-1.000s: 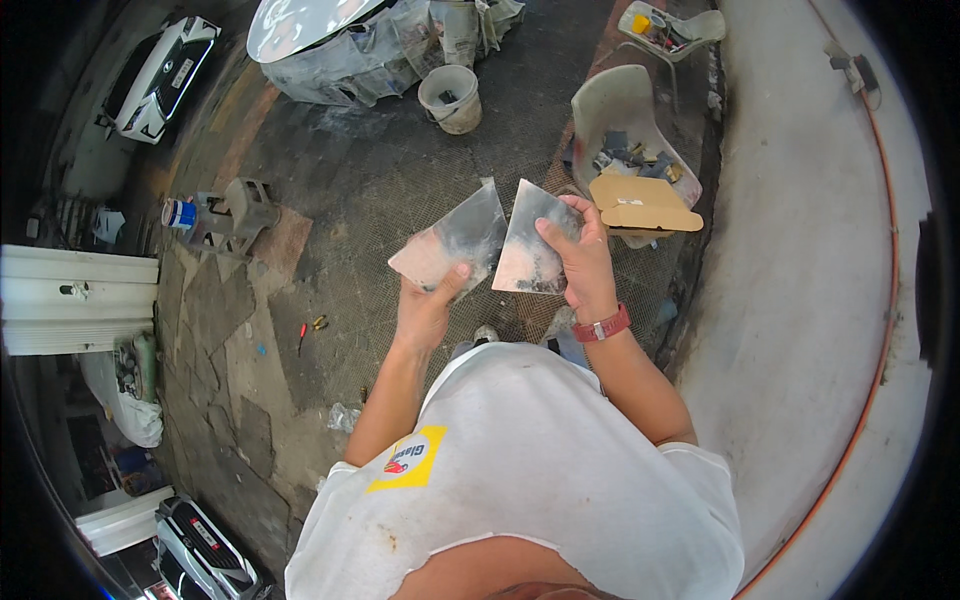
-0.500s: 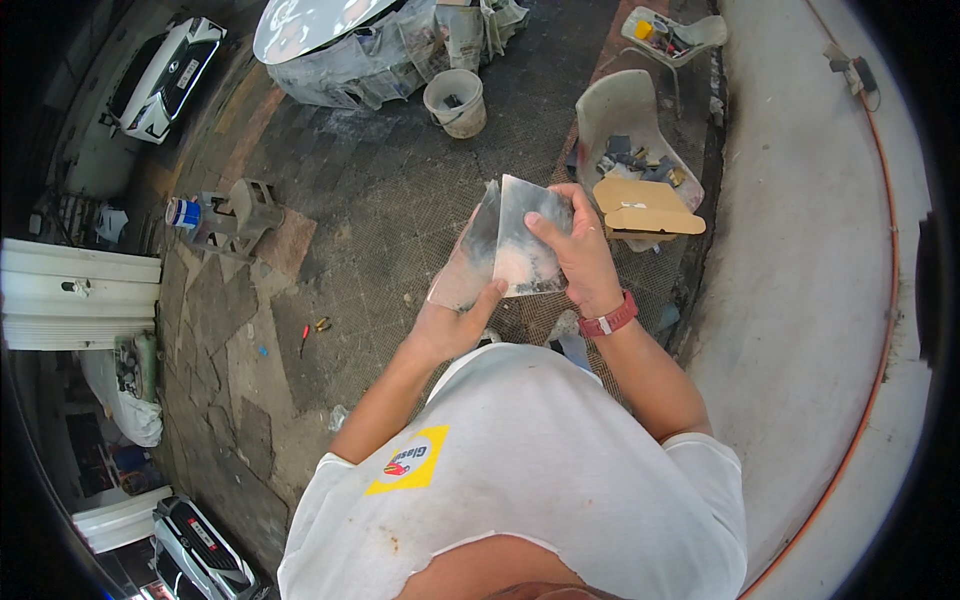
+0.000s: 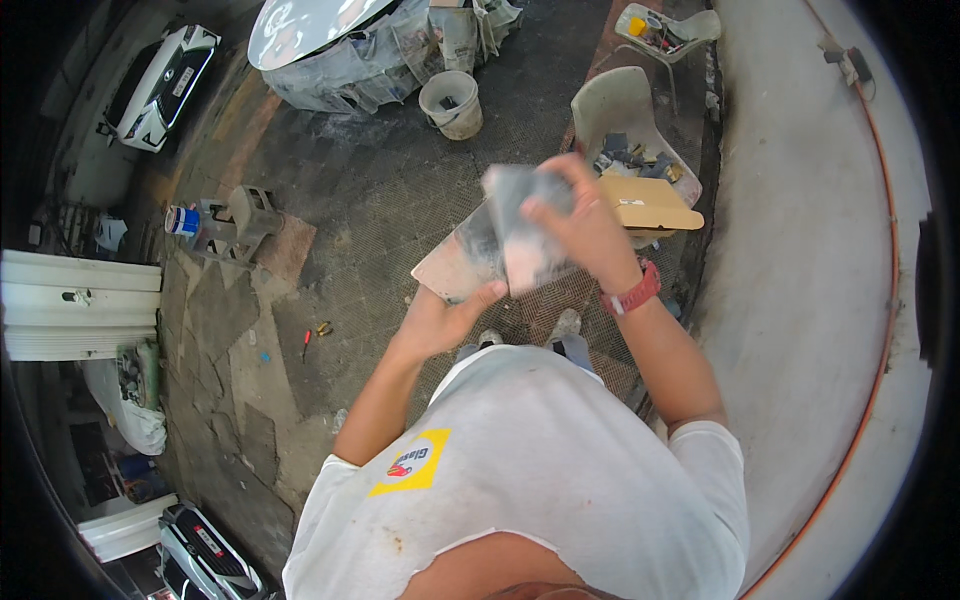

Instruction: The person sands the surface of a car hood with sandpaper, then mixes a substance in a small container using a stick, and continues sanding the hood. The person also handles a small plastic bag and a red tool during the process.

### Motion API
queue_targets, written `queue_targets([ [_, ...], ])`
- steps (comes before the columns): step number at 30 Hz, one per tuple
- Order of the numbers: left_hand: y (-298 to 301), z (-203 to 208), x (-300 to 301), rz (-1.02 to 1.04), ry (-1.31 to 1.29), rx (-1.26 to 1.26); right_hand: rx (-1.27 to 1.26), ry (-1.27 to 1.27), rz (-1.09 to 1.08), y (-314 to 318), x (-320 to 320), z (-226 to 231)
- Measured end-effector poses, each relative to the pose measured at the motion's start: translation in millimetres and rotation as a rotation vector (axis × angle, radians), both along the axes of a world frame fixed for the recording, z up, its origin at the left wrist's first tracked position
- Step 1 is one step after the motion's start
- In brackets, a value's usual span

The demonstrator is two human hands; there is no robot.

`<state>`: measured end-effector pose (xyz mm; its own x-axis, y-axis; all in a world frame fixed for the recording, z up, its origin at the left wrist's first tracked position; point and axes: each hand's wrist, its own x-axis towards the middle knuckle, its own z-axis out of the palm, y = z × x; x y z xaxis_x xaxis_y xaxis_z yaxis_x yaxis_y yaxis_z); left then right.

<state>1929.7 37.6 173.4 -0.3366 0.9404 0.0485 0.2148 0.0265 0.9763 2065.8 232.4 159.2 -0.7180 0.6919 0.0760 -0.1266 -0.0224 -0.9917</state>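
Observation:
In my left hand (image 3: pixel 437 322) is a thin flat plate (image 3: pixel 452 262), pale pinkish and smeared with dark grey. The thumb lies along its near edge and the fingers are hidden underneath. My right hand (image 3: pixel 592 228) grips a second flat plate (image 3: pixel 522 215), also pale with grey smears and blurred by motion. Its thumb lies on top, with the fingers around the far right edge. The right plate overlaps the right side of the left one; whether they touch, I cannot tell.
Close to my right hand, an open cardboard box (image 3: pixel 650 203) rests at a plastic chair (image 3: pixel 602 105) holding scraps. Ahead stand a bucket (image 3: pixel 462 122) and a covered car (image 3: pixel 340 78). A grey stool (image 3: pixel 252 215) and small tools (image 3: pixel 307 342) are left; a wall (image 3: pixel 790 250) runs right.
My right hand has lifted and shifted slightly right, tilting its plate over the other. The left plate has turned, its near-left corner swinging left and up. The view has moved slightly.

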Motion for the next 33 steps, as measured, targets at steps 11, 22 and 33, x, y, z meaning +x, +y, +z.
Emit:
queue_targets([
  [11, 11, 2, 3, 0.076, 0.044, -0.052, -0.048, 0.024, -0.123, 3, -14, -14],
  [22, 5, 6, -11, -0.113, -0.142, -0.148, 0.282, -0.056, 0.096, -21, -10, 16],
  [33, 0, -3, -20, -0.046, -0.252, -0.227, 0.126, -0.015, -0.024, -16, -15, 11],
])
